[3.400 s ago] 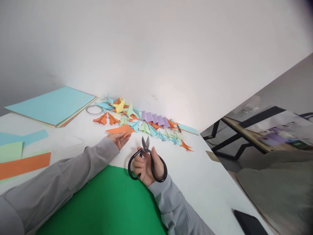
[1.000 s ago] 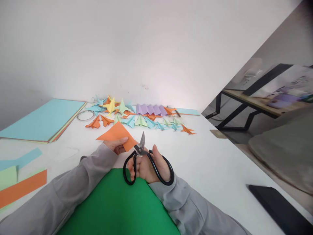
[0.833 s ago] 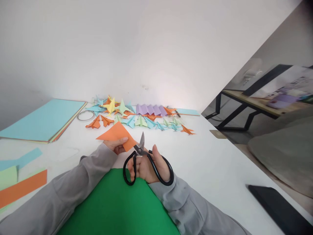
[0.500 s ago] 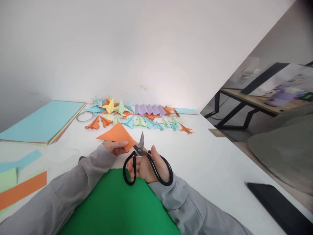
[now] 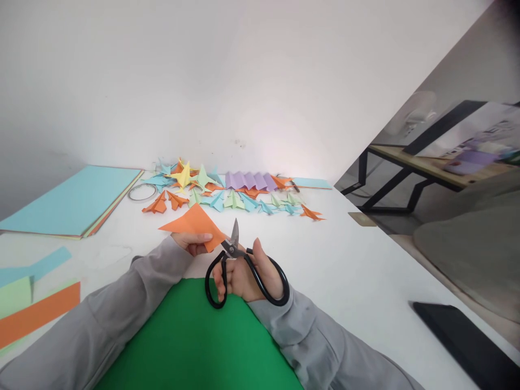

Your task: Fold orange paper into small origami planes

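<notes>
My left hand (image 5: 194, 242) pinches a folded piece of orange paper (image 5: 194, 221), thumb on top and fingers beneath. The paper's narrow tip points left. My right hand (image 5: 247, 276) has its thumb and fingers through the black handles of a pair of scissors (image 5: 231, 250). The scissor blades are spread, one pointing up and the other lying at the right edge of the orange paper. Whether that lower blade is over or under the paper I cannot tell. Both hands are above the white table, close together, in front of a green surface (image 5: 199, 336).
Folded paper shapes (image 5: 233, 200) in several colours line the wall. A purple pleated paper (image 5: 249, 181) lies among them. At left are a wire coil (image 5: 142, 192), a stack of coloured sheets (image 5: 73, 200) and an orange strip (image 5: 40, 314). A black flat object (image 5: 463, 341) lies at right.
The view has shifted very slightly. My hands, the orange paper and the spread scissors hold nearly the same position, with the paper's tip marginally farther left.
</notes>
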`<state>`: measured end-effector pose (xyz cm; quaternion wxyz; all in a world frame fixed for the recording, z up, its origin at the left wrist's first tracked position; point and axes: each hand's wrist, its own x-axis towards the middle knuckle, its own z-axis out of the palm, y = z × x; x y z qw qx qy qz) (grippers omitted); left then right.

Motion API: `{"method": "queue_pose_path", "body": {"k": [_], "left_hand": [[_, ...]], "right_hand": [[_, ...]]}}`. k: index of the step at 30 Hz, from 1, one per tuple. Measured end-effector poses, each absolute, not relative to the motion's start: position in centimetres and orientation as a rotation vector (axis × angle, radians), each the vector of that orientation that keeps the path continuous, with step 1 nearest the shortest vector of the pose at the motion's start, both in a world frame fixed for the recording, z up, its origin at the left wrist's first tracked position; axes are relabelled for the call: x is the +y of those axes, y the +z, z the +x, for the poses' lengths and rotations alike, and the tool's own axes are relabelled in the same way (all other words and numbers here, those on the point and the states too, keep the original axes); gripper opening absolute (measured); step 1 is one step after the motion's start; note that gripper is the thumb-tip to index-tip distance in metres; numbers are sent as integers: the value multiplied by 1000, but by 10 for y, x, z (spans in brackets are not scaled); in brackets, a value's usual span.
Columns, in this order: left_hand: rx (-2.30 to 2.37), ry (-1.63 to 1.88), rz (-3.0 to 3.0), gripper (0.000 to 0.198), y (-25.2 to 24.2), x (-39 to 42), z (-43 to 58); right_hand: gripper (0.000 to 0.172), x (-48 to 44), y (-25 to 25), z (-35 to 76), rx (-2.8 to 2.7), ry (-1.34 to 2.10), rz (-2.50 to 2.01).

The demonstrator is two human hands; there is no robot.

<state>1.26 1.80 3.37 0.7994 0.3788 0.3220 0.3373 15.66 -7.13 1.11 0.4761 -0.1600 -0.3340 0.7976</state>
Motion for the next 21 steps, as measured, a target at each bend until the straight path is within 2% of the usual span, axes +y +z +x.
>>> {"method": "queue_pose_path", "body": {"k": [3,8,15,21], "left_hand": [[636,654,837,15,25,26,8],[585,567,897,20,14,38,2],[595,514,921,23,16,39,2],[571,494,965,23,19,40,1]], "right_hand": [[77,-70,9,157,-810,1977,-406],[75,-70,9,158,-797,2004,-393],[82,-72,12,157,-737,2013,-476],[76,-73,14,158,-763,1995,-468]]}}
